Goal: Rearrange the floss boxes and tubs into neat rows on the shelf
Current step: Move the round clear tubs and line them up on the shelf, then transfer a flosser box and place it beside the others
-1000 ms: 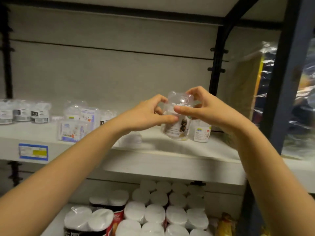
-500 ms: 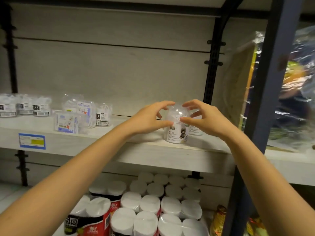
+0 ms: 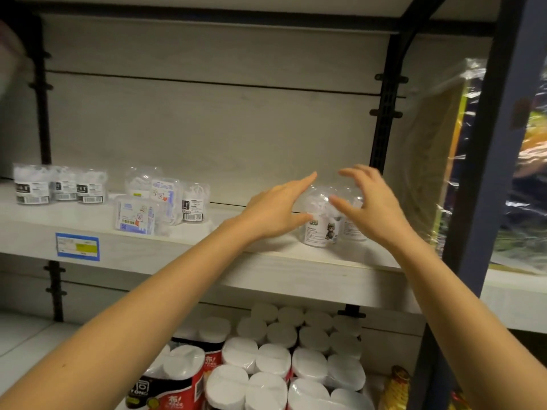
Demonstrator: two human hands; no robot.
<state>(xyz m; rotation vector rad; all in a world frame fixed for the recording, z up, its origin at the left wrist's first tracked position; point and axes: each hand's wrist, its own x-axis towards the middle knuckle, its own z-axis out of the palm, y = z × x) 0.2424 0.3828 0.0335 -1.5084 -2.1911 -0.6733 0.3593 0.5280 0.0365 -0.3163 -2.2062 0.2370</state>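
A clear domed floss tub (image 3: 321, 232) with a cat label stands upright on the white shelf (image 3: 266, 273), right of centre. Another tub (image 3: 353, 232) stands just behind it to the right, partly hidden. My left hand (image 3: 275, 211) is at the tub's left side, fingers straight and thumb near the label. My right hand (image 3: 373, 205) hovers over its dome with spread, relaxed fingers. Neither hand grips it. Blue-and-white floss boxes (image 3: 134, 217) and a black-labelled tub (image 3: 194, 202) cluster further left. Three black-labelled packs (image 3: 31, 187) line the far left.
A blue and yellow price tag (image 3: 77, 246) is stuck on the shelf's front edge. Packs of toilet paper (image 3: 281, 350) fill the level below. A dark upright post (image 3: 485, 173) and plastic-wrapped goods (image 3: 444, 158) bound the right side.
The cat-label tub came down from mid-air onto the shelf. Both hands have let go of it and their fingers have spread.
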